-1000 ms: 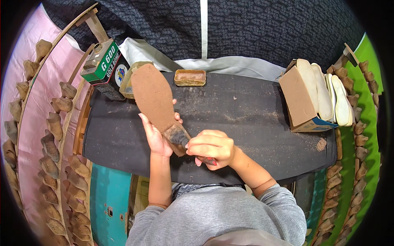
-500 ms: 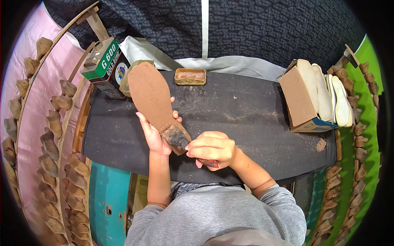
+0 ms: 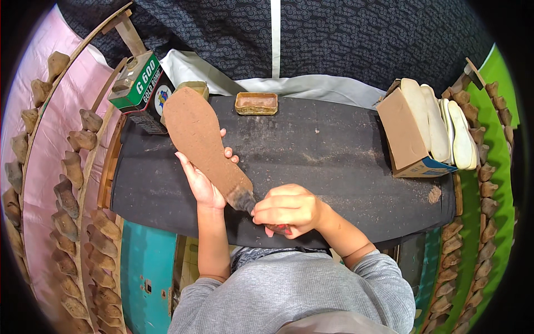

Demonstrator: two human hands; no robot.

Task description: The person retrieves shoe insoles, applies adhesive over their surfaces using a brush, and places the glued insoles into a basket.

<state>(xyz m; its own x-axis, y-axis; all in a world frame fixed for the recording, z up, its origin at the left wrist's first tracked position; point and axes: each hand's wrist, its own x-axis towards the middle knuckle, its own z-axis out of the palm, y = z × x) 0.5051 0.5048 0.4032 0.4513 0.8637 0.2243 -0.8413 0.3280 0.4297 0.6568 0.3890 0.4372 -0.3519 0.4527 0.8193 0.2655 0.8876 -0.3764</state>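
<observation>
A large brown shoe sole (image 3: 196, 133) lies tilted across my left hand (image 3: 201, 188), its wide end up and to the left. My left fingers curl round its right edge while the thumb lies along the left side. In my right hand (image 3: 290, 207) I grip a brush, of which a red handle part shows below the fingers. Its dark, worn bristles (image 3: 243, 201) touch the narrow heel end of the sole. Most of the brush handle is hidden by my fingers.
A dark cloth covers the work table (image 3: 311, 150), with dust scattered on it. At the back left stand a green and black metal can (image 3: 138, 89) and a yellowish container (image 3: 200, 89). A small rectangular dish (image 3: 256, 104) sits mid-back. Right, a cardboard box (image 3: 405, 131) holds pale soles. Shoe lasts (image 3: 65, 195) line side racks.
The sole and my left hand have shifted slightly left and down. The brush has moved from the sole's heel area to its very end, laid flatter; my right hand is slightly lower.
</observation>
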